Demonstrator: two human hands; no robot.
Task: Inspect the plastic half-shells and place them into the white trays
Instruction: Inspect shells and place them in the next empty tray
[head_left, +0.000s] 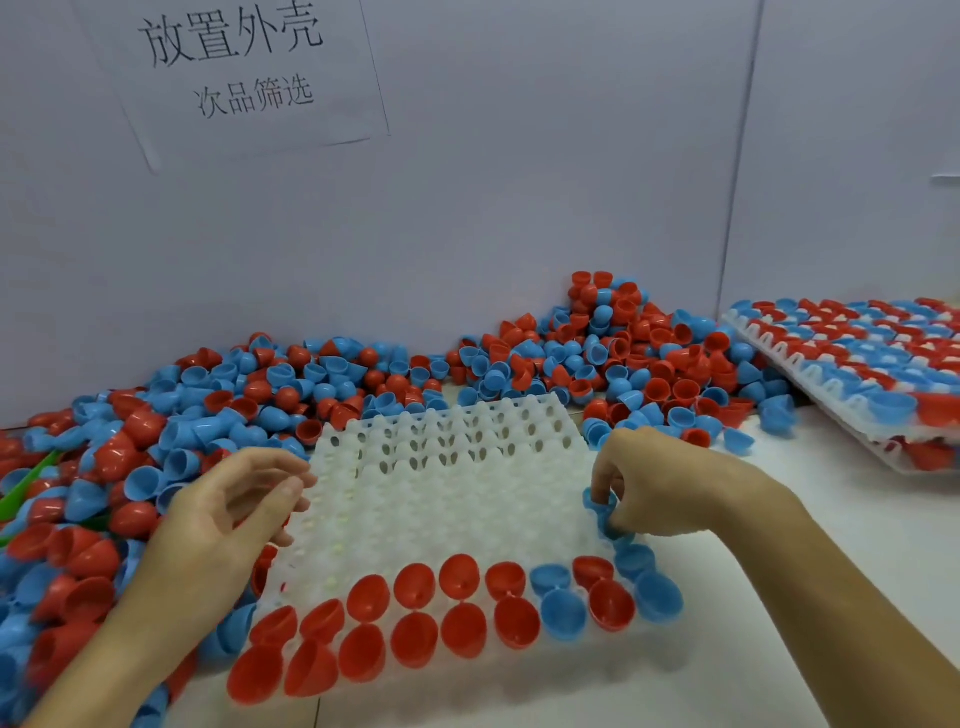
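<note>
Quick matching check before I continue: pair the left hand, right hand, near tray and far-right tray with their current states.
1. left hand
2. right hand
3. near tray
4. far-right tray

A. full of red and blue shells
B. pinching blue shells
C. holding nothing, at the tray's left edge
D. only the nearest rows filled

Pairs: 1-C, 2-B, 3-D, 4-A

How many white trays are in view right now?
2: the front tray, near rows filled, and the full tray, tilted at the far right. More may be stacked hidden beneath that one.
</note>
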